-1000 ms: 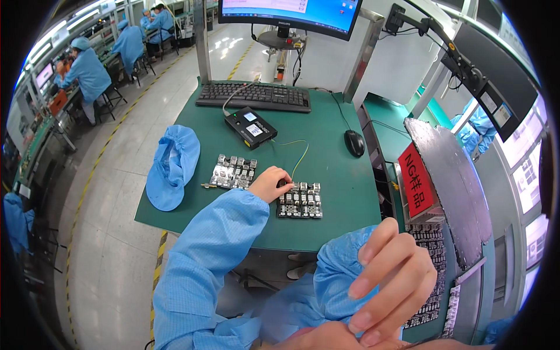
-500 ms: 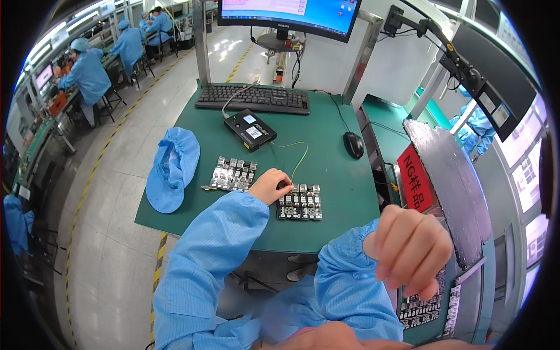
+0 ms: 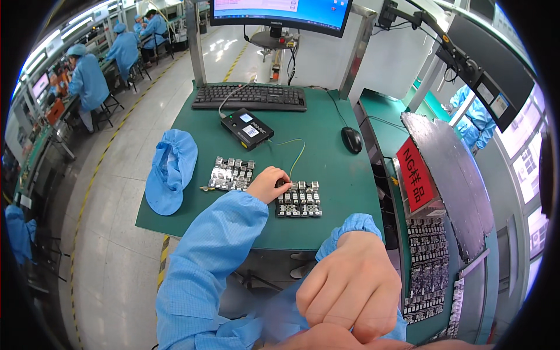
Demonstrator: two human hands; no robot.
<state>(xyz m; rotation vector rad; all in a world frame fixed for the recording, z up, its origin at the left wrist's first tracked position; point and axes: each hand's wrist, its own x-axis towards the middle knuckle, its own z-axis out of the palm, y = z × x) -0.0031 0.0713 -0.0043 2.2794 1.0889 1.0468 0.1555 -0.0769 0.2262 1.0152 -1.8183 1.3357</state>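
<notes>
Right hand: raised close under the camera, fingers curled into a loose fist. Whether anything lay inside could not be told.

Left hand: reached out on the green mat, fingers bunched and pressed down at the left edge of the nearer circuit-board panel. It appeared to pinch something small there, possibly the end of the thin yellow-green wire; the contact itself was hidden by the knuckles.

Nearer circuit-board panel: flat on the mat near its front edge, touching the left fingertips. A second circuit-board panel lay just to its left, apart from the hand.

Handling note, as a judgement: the panel was best held flat and steady by its edge, fingertips kept off the mounted parts, the wire kept slack so it did not drag the panel.

Blue cap: lay at the mat's left side.

Black handheld tester: sat beyond the panels, the wire running to it.

Mouse and keyboard: lay farther back, below a monitor.

Rack of further boards: stood to the right, beside a red sign.

Other people in blue coats sat at far benches.
</notes>
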